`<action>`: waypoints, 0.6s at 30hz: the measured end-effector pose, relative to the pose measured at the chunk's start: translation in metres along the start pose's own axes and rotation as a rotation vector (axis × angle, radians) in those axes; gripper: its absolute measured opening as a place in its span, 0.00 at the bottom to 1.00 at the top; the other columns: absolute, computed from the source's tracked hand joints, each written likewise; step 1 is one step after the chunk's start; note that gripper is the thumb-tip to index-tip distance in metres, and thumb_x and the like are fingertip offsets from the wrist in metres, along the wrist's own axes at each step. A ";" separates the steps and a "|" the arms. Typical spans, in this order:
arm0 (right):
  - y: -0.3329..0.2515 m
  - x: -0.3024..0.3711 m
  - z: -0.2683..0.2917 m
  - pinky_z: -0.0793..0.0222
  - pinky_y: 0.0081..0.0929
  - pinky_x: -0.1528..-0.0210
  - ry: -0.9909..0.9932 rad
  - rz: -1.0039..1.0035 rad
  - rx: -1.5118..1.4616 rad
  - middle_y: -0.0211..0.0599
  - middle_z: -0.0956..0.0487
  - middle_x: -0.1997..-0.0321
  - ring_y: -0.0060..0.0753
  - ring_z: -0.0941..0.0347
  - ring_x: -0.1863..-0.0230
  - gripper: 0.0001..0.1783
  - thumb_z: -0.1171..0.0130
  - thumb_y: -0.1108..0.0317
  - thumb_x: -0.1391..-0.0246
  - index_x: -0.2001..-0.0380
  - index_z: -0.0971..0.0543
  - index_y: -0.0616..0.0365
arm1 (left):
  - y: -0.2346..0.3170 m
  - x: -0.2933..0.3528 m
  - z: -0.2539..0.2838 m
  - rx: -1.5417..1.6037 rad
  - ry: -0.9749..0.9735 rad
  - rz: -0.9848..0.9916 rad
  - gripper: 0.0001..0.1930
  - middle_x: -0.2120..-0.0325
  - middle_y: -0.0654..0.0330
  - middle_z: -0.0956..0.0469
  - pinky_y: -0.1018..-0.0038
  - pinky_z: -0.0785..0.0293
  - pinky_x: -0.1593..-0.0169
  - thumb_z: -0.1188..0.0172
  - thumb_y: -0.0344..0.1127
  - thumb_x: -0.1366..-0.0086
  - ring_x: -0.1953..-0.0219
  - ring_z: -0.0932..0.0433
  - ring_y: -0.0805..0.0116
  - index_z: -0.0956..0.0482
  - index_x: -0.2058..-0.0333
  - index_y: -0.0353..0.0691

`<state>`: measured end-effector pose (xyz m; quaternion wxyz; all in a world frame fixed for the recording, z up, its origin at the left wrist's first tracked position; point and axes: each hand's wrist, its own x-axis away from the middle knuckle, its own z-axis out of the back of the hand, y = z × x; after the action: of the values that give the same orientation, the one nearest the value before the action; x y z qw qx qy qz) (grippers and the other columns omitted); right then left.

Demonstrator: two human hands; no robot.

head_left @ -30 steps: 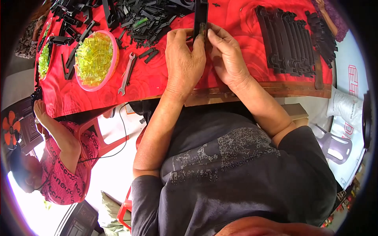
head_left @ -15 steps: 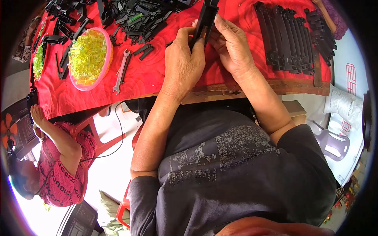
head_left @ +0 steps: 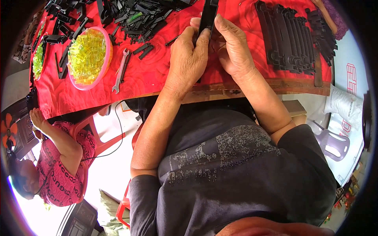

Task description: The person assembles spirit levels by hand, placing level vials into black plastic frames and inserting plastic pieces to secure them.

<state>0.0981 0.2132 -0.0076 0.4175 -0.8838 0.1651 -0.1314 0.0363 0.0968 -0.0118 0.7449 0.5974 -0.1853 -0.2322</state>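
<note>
A long black plastic part [head_left: 208,17] stands nearly upright between my hands at the table's edge, its upper end near the top of the picture. My left hand [head_left: 188,61] is closed around its lower left side, with the thumb laid along its face. My right hand [head_left: 235,49] is at its right side, thumb raised against the upper part and fingers curled behind it. Those right fingertips are partly hidden. Left of my hands, an open-end wrench [head_left: 121,72] lies beside a thin dark bar on the red cloth [head_left: 145,78].
A pink-rimmed bowl [head_left: 108,49] holds yellow-green clear blocks [head_left: 87,57]. Small black pieces [head_left: 141,19] lie heaped at the far middle. Long black parts [head_left: 289,43] lie in a row at right. A person in a pink patterned shirt [head_left: 61,173] sits at left; another arm [head_left: 327,16] shows far right.
My left hand has shifted slightly right and up along the black part, its thumb now higher. The part stands a little more upright. My right hand has barely moved.
</note>
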 end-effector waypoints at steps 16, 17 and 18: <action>0.010 0.000 -0.001 0.26 0.27 0.45 0.032 0.056 0.047 0.40 0.15 0.57 0.28 0.20 0.54 0.16 0.41 0.61 0.35 0.56 0.18 0.65 | 0.011 0.007 -0.001 -0.081 0.071 0.022 0.13 0.80 0.48 0.22 0.62 0.27 0.70 0.41 0.37 0.32 0.76 0.20 0.50 0.24 0.68 0.30; 0.010 0.000 -0.001 0.26 0.26 0.45 0.038 0.063 0.054 0.40 0.15 0.58 0.28 0.20 0.54 0.16 0.41 0.60 0.35 0.56 0.18 0.65 | 0.013 0.007 -0.001 -0.100 0.075 0.010 0.13 0.80 0.47 0.22 0.62 0.27 0.70 0.41 0.38 0.32 0.76 0.20 0.50 0.24 0.68 0.30; 0.010 -0.001 -0.001 0.26 0.26 0.45 0.037 0.064 0.054 0.40 0.15 0.58 0.28 0.20 0.54 0.16 0.41 0.60 0.35 0.56 0.18 0.65 | 0.015 0.007 -0.001 -0.118 0.079 -0.002 0.13 0.80 0.47 0.21 0.62 0.27 0.70 0.41 0.38 0.33 0.75 0.19 0.50 0.24 0.68 0.30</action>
<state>0.0954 0.2069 -0.0146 0.4422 -0.8639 0.1972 -0.1386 0.0441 0.0962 0.0023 0.7852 0.5615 -0.1413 -0.2197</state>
